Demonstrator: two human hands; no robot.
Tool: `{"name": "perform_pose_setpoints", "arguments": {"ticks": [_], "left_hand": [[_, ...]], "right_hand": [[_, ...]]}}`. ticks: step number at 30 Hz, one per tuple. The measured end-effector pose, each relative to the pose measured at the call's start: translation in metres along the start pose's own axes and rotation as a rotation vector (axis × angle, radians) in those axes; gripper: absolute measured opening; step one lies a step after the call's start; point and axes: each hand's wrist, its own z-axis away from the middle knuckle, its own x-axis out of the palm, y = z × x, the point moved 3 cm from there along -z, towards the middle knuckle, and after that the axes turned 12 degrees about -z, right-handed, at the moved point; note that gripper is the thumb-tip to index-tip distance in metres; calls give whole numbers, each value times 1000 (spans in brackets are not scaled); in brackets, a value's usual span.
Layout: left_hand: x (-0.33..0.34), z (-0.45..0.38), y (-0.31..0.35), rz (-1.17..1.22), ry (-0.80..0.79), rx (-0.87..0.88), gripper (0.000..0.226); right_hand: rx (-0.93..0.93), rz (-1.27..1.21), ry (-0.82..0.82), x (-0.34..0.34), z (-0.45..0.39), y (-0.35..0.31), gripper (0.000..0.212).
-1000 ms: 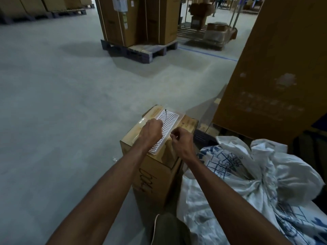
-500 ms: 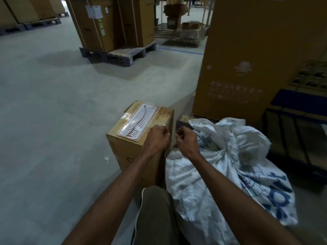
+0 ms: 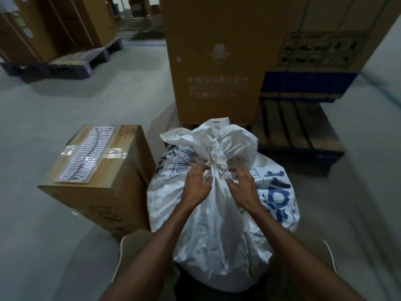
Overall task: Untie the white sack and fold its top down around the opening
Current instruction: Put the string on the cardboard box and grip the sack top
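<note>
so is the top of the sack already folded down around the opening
No, the white sack is still bunched and tied at its neck, with the left hand and right hand at the tie.

We see the white sack [image 3: 219,224] at centre as woven plastic cloth, crinkled, with a faint sheen and matt blue print. At left of centre, the small carton [image 3: 121,192] is matt brown cardboard; glossy clear tape [image 3: 115,153] crosses its top over a white ridged sheet [image 3: 86,157] under shiny film. The tall box [image 3: 217,61] at top centre is dull, scuffed cardboard. The pallet [image 3: 299,124] at right shows rough wooden slats. The floor [image 3: 65,109] looks like smooth matt concrete.
</note>
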Motion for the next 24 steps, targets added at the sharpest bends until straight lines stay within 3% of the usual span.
{"name": "perform_pose_setpoints", "arguments": {"ticks": [5,12,15,19,24], "left_hand": [[37,-32,3,-77,68,-91,28],[54,-43,6,-16,108,-269,37],[48,-49,1,-13,39,-221,42],[29,-44,4,-8,-6,-191,32],[3,-7,15,155,68,-244,28]], "right_hand": [[95,64,-111,26,-30,18,33],[119,160,-63,33,-47,7,52],[92,216,-73,26,-48,6,42],[82,240,0,5,-40,-3,25],[106,189,94,-23,-9,-28,32]]}}
